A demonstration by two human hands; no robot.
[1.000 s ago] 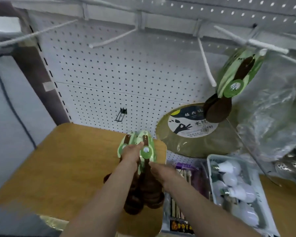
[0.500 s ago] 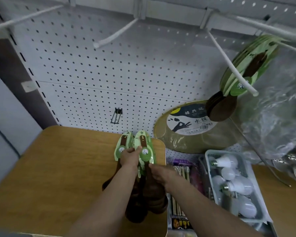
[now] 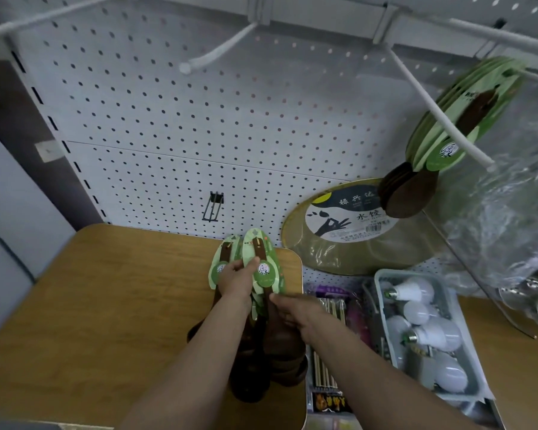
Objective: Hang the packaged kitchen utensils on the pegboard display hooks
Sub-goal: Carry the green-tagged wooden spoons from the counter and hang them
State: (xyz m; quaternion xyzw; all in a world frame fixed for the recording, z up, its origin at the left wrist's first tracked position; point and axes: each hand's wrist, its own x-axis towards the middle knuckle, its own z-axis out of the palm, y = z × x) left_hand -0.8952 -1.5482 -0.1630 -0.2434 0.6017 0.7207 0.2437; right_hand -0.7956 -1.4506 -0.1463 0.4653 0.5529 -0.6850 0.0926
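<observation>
Both hands have barely shifted: left hand [image 3: 235,279] pinches the green cards of the packaged spoons [image 3: 255,271] over the wooden table [image 3: 106,305], right hand [image 3: 289,311] grips their handles, likely squaring them for a hook [image 3: 212,54] on the pegboard [image 3: 168,135]

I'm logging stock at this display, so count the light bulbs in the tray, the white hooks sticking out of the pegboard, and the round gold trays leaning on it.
Light bulbs in the grey tray: 5 visible
White hooks on the pegboard: 4 in view
Round gold trays: 1
Total: 10
</observation>
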